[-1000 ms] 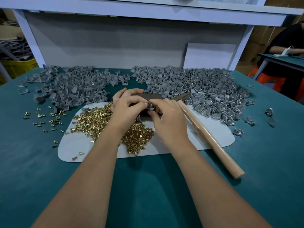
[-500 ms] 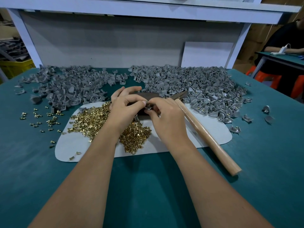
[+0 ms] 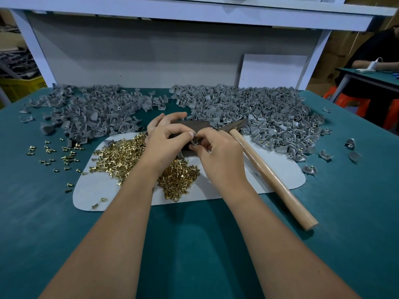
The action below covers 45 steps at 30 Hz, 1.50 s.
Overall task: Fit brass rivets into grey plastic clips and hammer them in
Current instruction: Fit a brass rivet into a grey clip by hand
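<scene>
Both hands meet over a dark block [image 3: 195,124] at the middle of the table. My left hand [image 3: 166,143] and my right hand [image 3: 218,147] pinch one small grey plastic clip [image 3: 196,140] between their fingertips; whether a rivet sits in it is too small to tell. A heap of brass rivets [image 3: 133,156] lies on the pale mat [image 3: 280,175] under my left wrist. A wooden-handled hammer [image 3: 269,173] lies on the mat to the right of my right hand, untouched.
Two big piles of grey clips lie at the back, an empty-clip pile [image 3: 92,113] on the left and a second pile [image 3: 259,113] on the right. Loose rivets [image 3: 56,152] dot the green table [image 3: 194,244] on the left. Another person sits at a far-right table.
Both hands have stayed over the block, working the same clip with small finger shifts. The hammer has not moved.
</scene>
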Tool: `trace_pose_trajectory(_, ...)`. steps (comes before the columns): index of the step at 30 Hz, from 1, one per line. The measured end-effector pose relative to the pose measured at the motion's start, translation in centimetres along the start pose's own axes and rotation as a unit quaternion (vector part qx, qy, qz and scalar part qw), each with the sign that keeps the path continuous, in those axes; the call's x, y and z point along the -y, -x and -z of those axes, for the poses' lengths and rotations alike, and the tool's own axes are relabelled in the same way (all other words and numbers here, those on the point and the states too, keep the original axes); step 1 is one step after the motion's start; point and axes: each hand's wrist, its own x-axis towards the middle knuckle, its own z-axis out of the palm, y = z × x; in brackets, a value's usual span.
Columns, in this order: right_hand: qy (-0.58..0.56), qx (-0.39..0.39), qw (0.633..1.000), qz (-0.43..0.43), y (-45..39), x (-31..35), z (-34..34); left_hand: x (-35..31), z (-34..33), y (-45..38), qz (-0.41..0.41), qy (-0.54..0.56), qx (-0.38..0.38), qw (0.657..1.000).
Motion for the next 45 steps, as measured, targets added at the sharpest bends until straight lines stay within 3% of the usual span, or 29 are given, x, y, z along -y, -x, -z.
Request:
trace_pose_trajectory(13, -0.062, -0.021, 0.997, -0.034, -0.2, -0.2, 0.2, -0.5, 0.4, 0.5, 0.022, 0.056, -0.01, 0.998)
trace_pose_trajectory(21, -0.011, 0.126, 0.974, -0.189, -3.3, -0.7, 0.2, -1.0, 0.4, 0.5, 0.087, 0.117, -0.091, 0.985)
trace_pose_trajectory(25, -0.061, 0.011, 0.956, -0.287, -9.8, -2.7, 1.1, -0.1, 0.3, -0.5, 0.091, 0.104, -0.111, 0.984)
trace_pose_trajectory(28, 0.034, 0.005, 0.947, -0.321, -11.2, -3.9, 0.5, 0.6, 0.3, -1.2, 0.074, 0.079, -0.124, 0.986)
trace_pose_trajectory(31, 0.104, -0.005, 0.957, -0.272, -8.7, -2.6, -1.7, 0.5, 0.3, -1.6, 0.086, 0.088, -0.142, 0.982)
trace_pose_trajectory(34, 0.077, -0.038, 0.979, -0.183, -6.0, 0.1, -3.6, 0.4, 0.7, -1.9, 0.092, 0.094, -0.174, 0.976)
trace_pose_trajectory(36, 0.05, -0.019, 0.994, -0.097, -4.5, 1.9, -4.2, 0.4, 1.4, -2.0, 0.094, 0.065, -0.191, 0.975)
trace_pose_trajectory(38, -0.004, 0.058, 0.998, 0.0, -3.1, 3.2, -4.5, 0.9, 2.7, -1.8, 0.122, -0.063, -0.221, 0.966)
trace_pose_trajectory(40, -0.018, 0.145, 0.985, 0.087, -1.9, 3.9, -4.5, 1.8, 4.5, -1.5, 0.165, -0.196, -0.243, 0.936)
trace_pose_trajectory(42, 0.001, 0.229, 0.967, 0.114, -1.2, 4.5, -4.8, 2.6, 6.2, -1.0, 0.212, -0.263, -0.24, 0.91)
trace_pose_trajectory(45, 0.061, 0.322, 0.937, 0.118, -0.5, 5.0, -5.6, 3.6, 8.0, -0.6, 0.297, -0.312, -0.177, 0.885)
